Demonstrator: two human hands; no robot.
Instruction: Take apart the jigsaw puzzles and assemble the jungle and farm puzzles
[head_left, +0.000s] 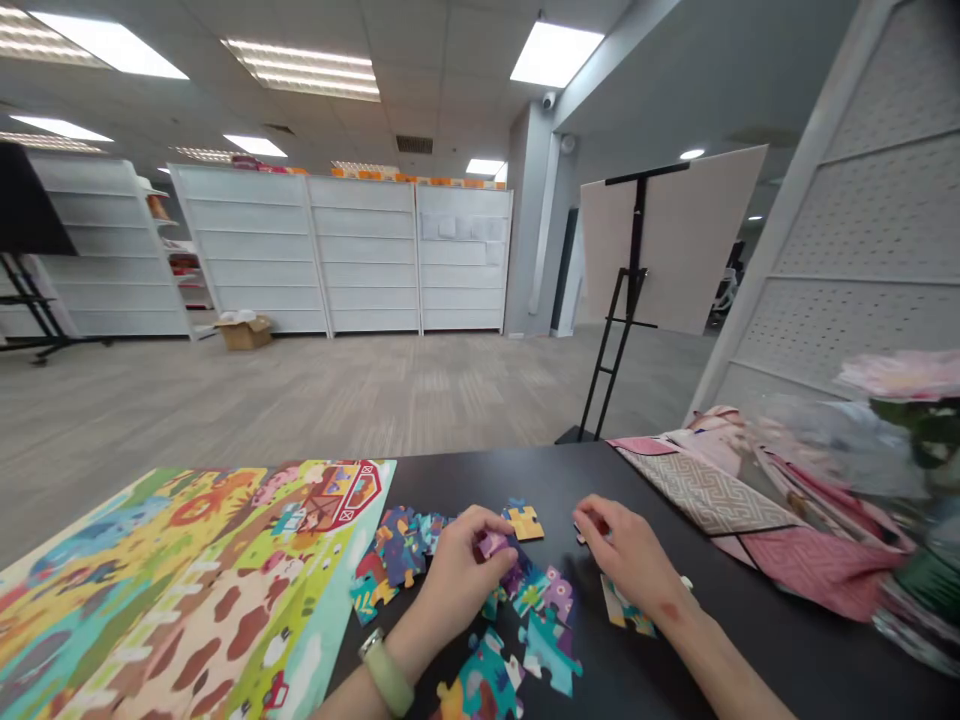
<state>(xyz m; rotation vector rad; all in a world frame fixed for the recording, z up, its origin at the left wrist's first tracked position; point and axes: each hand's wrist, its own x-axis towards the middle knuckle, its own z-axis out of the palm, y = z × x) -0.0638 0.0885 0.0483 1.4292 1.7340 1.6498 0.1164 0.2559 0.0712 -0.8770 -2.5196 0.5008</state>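
My left hand (469,565), with a pale green watch band (390,675) at the wrist, is curled over the loose pieces. Between its thumb and fingers shows a pink-purple puzzle piece (493,543). My right hand (619,545) is closed in a pinch to the right, on a puzzle piece (579,535) mostly covered by the fingers. Teal and purple puzzle pieces (551,640) lie between my hands. Near my left fingertips rests a yellow piece (526,522). Under my right wrist, more pieces (615,605) are partly hidden.
A colourful animal picture sheet (255,590) covers the table's left side. Dark blue pieces (401,545) lie along its edge. At right are a pink patterned cloth (817,560) and a flower (904,375). Beyond the black table (480,475) stands an easel (634,290).
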